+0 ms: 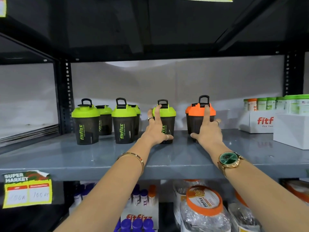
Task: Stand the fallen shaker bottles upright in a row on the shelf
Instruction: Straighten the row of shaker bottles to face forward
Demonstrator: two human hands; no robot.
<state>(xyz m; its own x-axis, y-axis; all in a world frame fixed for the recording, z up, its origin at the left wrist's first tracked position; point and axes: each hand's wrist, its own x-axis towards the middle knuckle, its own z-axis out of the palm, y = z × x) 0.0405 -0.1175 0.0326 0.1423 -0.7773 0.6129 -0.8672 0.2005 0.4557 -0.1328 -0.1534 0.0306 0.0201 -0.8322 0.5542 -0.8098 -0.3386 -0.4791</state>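
Observation:
Several dark shaker bottles stand upright on the grey shelf (100, 158). My left hand (155, 129) wraps the front of a green-lidded shaker (168, 118), its index finger on the lid. My right hand (207, 131) holds the orange-lidded shaker (194, 119), index finger up on the lid, thumb at the base. Further left stand two green-lidded shakers, one (86, 122) and another (123, 122), each with a second green-lidded shaker (105, 119) partly hidden behind it. No bottle lies on its side in view.
White Fitfizz boxes (260, 122) and several small green-capped jars (284, 102) fill the shelf's right end. A black slotted upright (66, 97) stands left of the shakers. A price tag (27, 189) hangs on the shelf edge. Jars and bottles crowd the lower shelf.

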